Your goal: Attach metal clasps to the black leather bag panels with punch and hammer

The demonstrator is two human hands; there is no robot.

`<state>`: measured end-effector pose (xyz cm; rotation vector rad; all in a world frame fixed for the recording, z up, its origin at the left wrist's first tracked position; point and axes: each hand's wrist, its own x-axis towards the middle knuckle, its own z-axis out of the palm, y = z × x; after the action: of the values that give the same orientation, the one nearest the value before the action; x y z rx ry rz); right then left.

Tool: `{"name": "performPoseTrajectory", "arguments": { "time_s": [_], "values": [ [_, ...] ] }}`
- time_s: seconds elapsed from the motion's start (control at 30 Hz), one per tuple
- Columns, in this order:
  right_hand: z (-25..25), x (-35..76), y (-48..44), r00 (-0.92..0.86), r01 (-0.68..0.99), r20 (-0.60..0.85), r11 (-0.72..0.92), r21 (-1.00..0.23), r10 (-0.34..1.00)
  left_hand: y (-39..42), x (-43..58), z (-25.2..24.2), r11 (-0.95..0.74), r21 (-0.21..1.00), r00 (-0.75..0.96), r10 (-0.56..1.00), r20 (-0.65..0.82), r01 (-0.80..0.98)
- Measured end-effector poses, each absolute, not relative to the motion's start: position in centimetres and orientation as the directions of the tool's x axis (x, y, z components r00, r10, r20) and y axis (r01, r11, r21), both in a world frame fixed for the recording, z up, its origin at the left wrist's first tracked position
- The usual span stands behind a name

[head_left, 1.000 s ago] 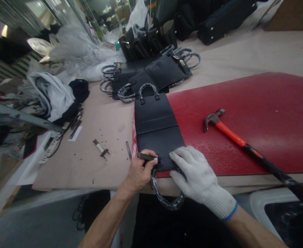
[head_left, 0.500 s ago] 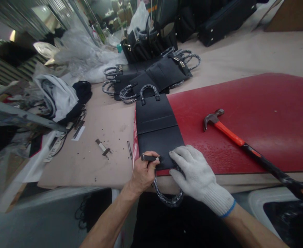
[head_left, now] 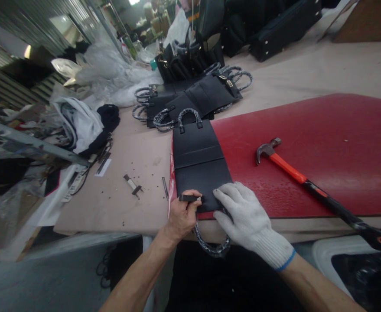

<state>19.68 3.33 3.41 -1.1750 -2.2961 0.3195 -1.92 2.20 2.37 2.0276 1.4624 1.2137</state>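
My bare left hand [head_left: 182, 216] pinches a short, dark, punch-like tool [head_left: 187, 198] with a lighter end, low over the near part of a black leather bag panel [head_left: 198, 149]. The panel lies on a red mat [head_left: 314, 151]. One plastic-wrapped handle [head_left: 190, 113] stands at its far end; another handle [head_left: 211, 249] hangs over the mat's near edge. My right hand [head_left: 245, 212], in a white knit glove, grips the panel's near right corner by the lower handle, fingers on top and thumb at the edge. What lies under its palm is hidden.
An orange and black claw hammer [head_left: 294, 171] lies on the mat at right. On the table [head_left: 89, 212] at left are a pronged metal tool [head_left: 132, 185], a thin metal rod [head_left: 165, 188] and black specks. Beyond the mat are stacked black panels [head_left: 200, 97] and black bags [head_left: 183, 60].
The view has shifted slightly, moving the table's left side a little rightward. Both hands keep their places on the panel, and the tool stays in my left hand.
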Motion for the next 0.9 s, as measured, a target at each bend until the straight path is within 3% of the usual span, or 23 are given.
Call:
{"name": "performPoseTrajectory", "arguments": {
  "time_s": [0.33,0.9],
  "values": [
    [3.58,19.76,3.32,-0.475,0.674,0.348,0.589,-0.447,0.808,1.77,-1.74,1.49,-0.470,0.619,0.073,0.829,0.555,0.630],
    [3.68,19.72,3.39,-0.467,0.670,0.353,0.584,-0.457,0.811,2.31,-1.71,2.32,-0.362,0.710,0.065,0.910,0.409,0.603]
  ]
}}
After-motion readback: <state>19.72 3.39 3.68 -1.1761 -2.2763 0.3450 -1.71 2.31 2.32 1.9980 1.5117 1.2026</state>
